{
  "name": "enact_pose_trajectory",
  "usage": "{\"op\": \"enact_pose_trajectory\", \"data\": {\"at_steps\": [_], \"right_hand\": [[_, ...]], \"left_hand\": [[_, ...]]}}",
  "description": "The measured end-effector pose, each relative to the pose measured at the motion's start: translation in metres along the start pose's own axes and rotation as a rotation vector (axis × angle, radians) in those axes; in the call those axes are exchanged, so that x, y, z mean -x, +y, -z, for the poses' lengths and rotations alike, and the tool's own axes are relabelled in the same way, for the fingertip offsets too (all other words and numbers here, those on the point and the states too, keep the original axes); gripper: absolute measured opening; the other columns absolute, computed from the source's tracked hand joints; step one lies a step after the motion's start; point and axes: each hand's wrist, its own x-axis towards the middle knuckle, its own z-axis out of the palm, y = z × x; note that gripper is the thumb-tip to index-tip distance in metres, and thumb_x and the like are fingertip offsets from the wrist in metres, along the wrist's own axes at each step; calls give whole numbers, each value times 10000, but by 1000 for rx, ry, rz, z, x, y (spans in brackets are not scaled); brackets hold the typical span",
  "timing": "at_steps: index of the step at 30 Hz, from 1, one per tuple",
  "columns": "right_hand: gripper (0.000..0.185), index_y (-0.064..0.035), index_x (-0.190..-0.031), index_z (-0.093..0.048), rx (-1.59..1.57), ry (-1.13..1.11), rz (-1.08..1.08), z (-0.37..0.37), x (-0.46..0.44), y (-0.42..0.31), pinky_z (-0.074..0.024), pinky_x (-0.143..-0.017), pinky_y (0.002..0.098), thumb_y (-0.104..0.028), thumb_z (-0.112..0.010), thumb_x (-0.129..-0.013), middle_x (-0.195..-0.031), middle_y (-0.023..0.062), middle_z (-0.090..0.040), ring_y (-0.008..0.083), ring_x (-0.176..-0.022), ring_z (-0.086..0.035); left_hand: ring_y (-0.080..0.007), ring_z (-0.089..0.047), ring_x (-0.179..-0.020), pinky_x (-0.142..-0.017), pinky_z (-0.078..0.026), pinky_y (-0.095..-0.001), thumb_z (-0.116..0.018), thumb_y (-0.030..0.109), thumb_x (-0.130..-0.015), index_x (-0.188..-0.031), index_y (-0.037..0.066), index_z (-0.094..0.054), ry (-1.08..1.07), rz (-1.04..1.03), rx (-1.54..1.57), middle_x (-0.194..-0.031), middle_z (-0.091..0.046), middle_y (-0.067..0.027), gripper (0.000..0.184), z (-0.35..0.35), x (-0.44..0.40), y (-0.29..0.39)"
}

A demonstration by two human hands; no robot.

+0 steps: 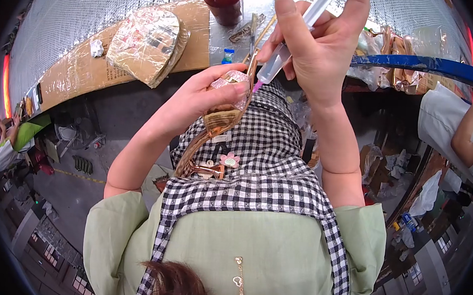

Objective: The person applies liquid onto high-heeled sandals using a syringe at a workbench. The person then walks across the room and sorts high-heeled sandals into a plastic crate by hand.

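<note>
My left hand (210, 91) is closed around a metallic bronze sandal (220, 123), which has a glittery part under the fingers and straps trailing down to my apron. A pink flower ornament (229, 159) shows near the strap's lower end. In my right hand (323, 49) is a clear plastic syringe (278, 60), slanting down to the left. Its pink tip is at the sandal's edge, beside my left thumb; whether they touch I cannot tell. My fingers hide part of the syringe barrel and of the sandal.
On the bench stand a dark red jar (224, 7) with a white lid and a small blue-capped bottle (228, 56). Plastic-wrapped flat pieces (145, 42) lie on cardboard (195, 32). A blue bar (429, 64) crosses at right, near bagged items. Other people work at both sides.
</note>
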Motion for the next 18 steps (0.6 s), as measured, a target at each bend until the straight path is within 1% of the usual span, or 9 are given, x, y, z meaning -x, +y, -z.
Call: {"op": "enact_pose_trajectory", "data": {"at_steps": [2,4,5,11,13,16,18], "right_hand": [[740,-116,-1440,-83,5,14,-15,-1,-1,-2,-532,-459,261,70,-553,-900,-575,26,-538,111,-441,-557],[737,-112,-1440,-89,-4,23,11,-1,-3,-3,-532,-457,260,72,-553,-898,-578,27,-542,111,-439,-558],[737,-112,-1440,-89,-5,22,10,-1,-4,-4,-532,-457,260,72,-553,-898,-578,27,-542,111,-439,-558],[745,-109,-1444,-90,33,-8,80,0,-7,-5,-528,-451,256,74,-559,-894,-572,24,-546,117,-435,-564],[758,-110,-1444,-84,30,-51,62,-2,-4,-7,-529,-453,253,81,-564,-889,-569,27,-553,119,-436,-568],[773,-109,-1444,-75,-52,-93,47,-3,-2,-2,-532,-457,249,89,-568,-882,-569,33,-560,119,-438,-572],[777,-109,-1443,-72,-15,-96,37,-3,-2,-3,-532,-457,249,92,-569,-880,-568,32,-561,121,-439,-574]], "left_hand": [[-103,-570,-1027,-875,-465,-254,-602,286,-933,-1402,-19,-410,19,3,4,-1166,-582,-80,591,-1,1,1],[-99,-564,-1018,-875,-460,-253,-608,303,-931,-1393,-13,-430,40,-16,-100,-1152,-587,-70,587,-1,1,2],[-99,-564,-1018,-875,-460,-253,-608,303,-931,-1393,-13,-430,41,-16,-99,-1152,-587,-70,587,-2,2,2],[-95,-562,-997,-873,-458,-247,-614,275,-934,-1386,-2,-447,96,-52,-155,-1131,-591,-61,556,-6,6,5],[-78,-567,-946,-830,-465,-233,-670,335,-901,-1327,-26,-488,102,-88,-136,-1066,-608,-52,587,-6,5,6],[-73,-569,-906,-810,-467,-231,-665,326,-905,-1315,-13,-501,114,-89,-183,-1018,-618,-42,557,-7,6,7],[-73,-570,-890,-799,-468,-233,-659,330,-908,-1304,-6,-508,118,-104,-196,-1002,-621,-40,541,-8,7,7]]}}
